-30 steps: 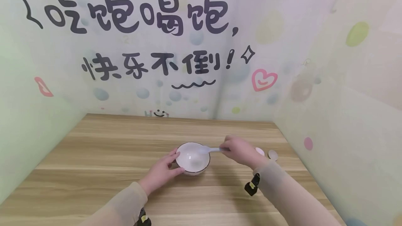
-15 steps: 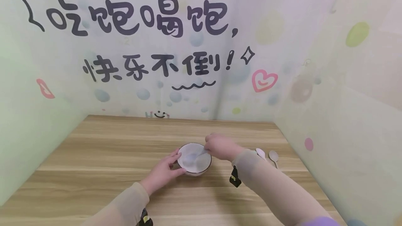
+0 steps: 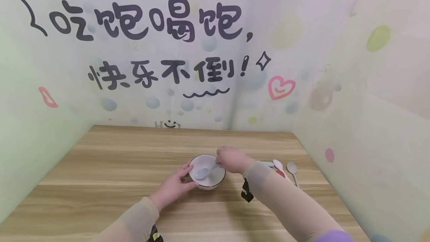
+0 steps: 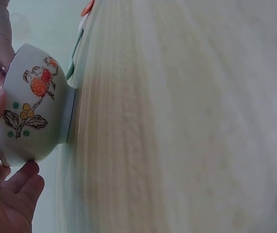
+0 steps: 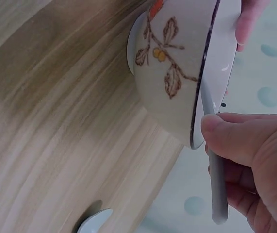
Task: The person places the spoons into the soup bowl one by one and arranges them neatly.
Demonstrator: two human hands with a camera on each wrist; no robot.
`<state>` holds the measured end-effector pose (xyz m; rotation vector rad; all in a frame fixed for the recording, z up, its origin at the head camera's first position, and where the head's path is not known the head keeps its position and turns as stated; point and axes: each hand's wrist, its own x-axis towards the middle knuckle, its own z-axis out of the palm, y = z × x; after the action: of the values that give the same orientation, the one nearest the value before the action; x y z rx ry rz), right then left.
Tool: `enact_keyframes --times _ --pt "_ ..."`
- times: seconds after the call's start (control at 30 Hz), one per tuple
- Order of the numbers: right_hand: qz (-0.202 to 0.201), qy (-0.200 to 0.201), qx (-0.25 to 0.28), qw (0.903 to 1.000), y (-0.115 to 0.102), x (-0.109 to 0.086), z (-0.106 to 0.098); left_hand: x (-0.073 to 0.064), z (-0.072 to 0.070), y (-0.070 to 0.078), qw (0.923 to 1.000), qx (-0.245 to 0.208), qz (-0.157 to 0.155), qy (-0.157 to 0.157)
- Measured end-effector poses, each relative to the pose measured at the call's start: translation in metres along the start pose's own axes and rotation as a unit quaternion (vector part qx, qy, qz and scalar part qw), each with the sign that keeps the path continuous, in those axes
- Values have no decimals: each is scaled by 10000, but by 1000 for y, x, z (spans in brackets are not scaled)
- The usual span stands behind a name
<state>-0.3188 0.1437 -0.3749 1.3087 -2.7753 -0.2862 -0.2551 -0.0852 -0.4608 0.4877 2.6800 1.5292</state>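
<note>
A white bowl (image 3: 216,179) with a dark rim stands on the wooden table. In the left wrist view its outside shows painted orange fruit and brown leaves. My left hand (image 3: 173,188) grips the bowl's left side, thumb near the front rim and fingers spread around the wall. Over the right rim, my right hand (image 3: 233,158) pinches the handle of a pale grey-blue spoon (image 3: 201,174). The spoon slants down to the left, its head inside the bowl. Seen from the right wrist, the thumb presses on the grey handle (image 5: 219,189), whose end sticks out below the hand.
To the right lie a grey spoon (image 3: 292,168), a pinkish-white spoon (image 3: 277,164), a red-orange piece (image 3: 280,174) and a teal piece (image 3: 267,164), partly behind the right sleeve. A printed wall (image 3: 201,115) borders the table's back, with side walls left and right.
My right hand has moved left to the bowl, bringing the spoon's head from the right rim down into it. The left hand keeps its grip. More of the items at right now show.
</note>
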Motion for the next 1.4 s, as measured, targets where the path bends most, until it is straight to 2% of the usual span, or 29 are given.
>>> enact_keyframes --times 0.27,0.5,0.7,1.0,1.4 --pt "47 81 37 9999 0 4 6 -1 0 0 10000 -41 -21 15" --pt "283 -194 345 9988 -1 5 3 0 0 -2 10000 -17 61 21" --pt "293 -283 291 9987 -2 7 3 1 0 -2 9999 -114 10 18" --pt "302 -98 215 9993 -3 8 3 0 0 -2 9998 -191 15 5" --pt "507 164 57 9986 -5 20 14 1 -1 -2 9997 -225 16 -5"
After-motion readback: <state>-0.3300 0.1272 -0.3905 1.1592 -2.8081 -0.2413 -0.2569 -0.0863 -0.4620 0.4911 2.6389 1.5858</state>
